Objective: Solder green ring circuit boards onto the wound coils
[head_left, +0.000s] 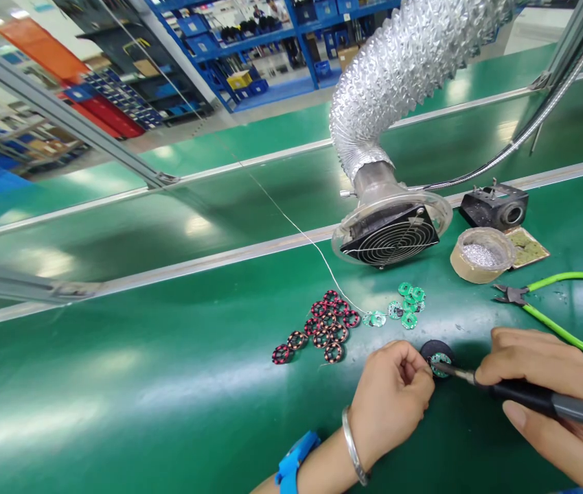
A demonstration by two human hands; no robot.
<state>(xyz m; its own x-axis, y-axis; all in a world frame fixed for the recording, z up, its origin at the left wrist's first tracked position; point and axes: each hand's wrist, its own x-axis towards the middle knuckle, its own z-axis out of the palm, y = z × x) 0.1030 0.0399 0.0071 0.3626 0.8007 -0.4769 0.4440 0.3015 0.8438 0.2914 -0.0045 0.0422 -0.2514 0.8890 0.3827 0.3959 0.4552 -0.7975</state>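
My right hand (549, 398) grips a soldering iron (543, 401), its metal tip on a small round green circuit board (440, 364). The board sits on a round black holder (434, 348) on the green bench. Close beside it, my left hand (394, 398) is closed in a pinch at the board's left edge; what the fingers hold is hidden. Several copper-wound ring coils (327, 320) lie in a cluster to the left. Past my left hand lie several loose round green boards (409, 305). A thin white wire (316, 245) runs down to the boards.
A fume extractor fan (389, 237) on a silver duct (404, 75) hangs over the bench. Green-handled cutters (518, 295), a tub of silvery bits (481, 254), a yellowish sponge (525, 247) and a black iron stand (494, 206) are at the right.
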